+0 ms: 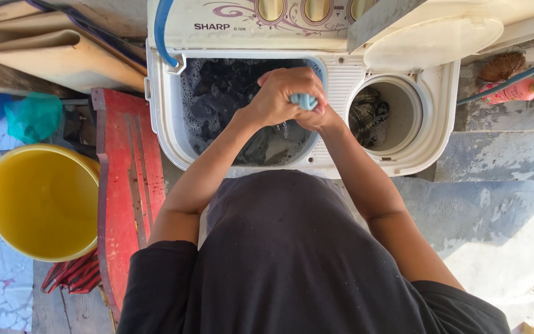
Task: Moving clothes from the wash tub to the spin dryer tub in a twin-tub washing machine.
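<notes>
Both hands meet above the wash tub (186, 133) of a white twin-tub washing machine (440, 133). The left hand (279, 93) is curled into a fist around a small light-blue cloth (304, 101) — only a twisted bit of it pokes out between the fingers. The right hand (316, 114) presses in just under and beside it, mostly hidden behind the left; it touches the same cloth, though how far its fingers close on it cannot be told. The cloth sits right at the point where the two hands join, held up over the tub's right half, above the water.

Below the hands, the tub holds dark laundry (224, 86) in soapy, foamy water. To the right, the round spin drum (403, 117) holds a checked garment (369, 114), and its pale lid (434, 43) stands tipped open behind it. A blue hose (161, 34) hooks over the tub's back left corner.

Left of the machine lies a red wooden board (125, 185), and beyond it a yellow bucket (41, 201). On the concrete ledge at the right — a pink bottle (511, 91) lying beside a brown scrub brush (503, 65).
</notes>
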